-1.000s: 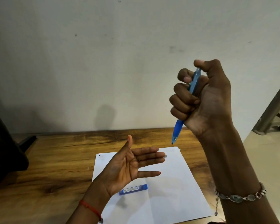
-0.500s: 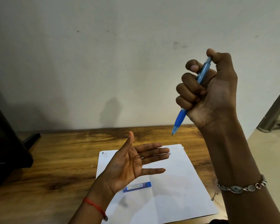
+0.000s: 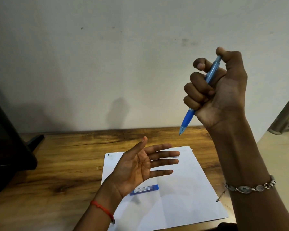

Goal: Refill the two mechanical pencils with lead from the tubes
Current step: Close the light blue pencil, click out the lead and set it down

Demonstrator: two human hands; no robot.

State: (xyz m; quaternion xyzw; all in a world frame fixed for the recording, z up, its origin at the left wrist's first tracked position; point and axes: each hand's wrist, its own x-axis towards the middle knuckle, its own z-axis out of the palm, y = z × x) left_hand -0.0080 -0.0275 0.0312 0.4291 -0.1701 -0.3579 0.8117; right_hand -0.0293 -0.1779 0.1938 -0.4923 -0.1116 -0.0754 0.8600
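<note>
Nearest the camera, at five o'clock, the right forearm rose from the frame edge with a silver bracelet [image 3: 250,187] on its wrist. At seven o'clock the left wrist wore a red thread band [image 3: 102,209]. Just beyond it the left hand [image 3: 137,167] hovered palm up over the sheet of white paper [image 3: 182,197], its fingers [image 3: 163,154] spread wide and holding nothing. A blue lead tube [image 3: 144,189] lay flat on the paper, partly under the heel of that hand. Something thin and pale blue peeked out behind the left fingertips; it may have been the second pencil, but too little showed to tell. The paper rested on the wooden desk [image 3: 65,155].

Farther off, at two o'clock, the right hand [image 3: 218,90] gripped the blue mechanical pencil [image 3: 199,95] in a closed fist, thumb over the top end, tip pointing down toward seven o'clock. Over the last second that fist had climbed higher and drifted right, while the open left hand stayed cupped below. This read as clicking or shaking the pencil to test the lead feed. The pencil had a translucent pale barrel, a darker blue grip, and a short dark point at the tip.
</note>
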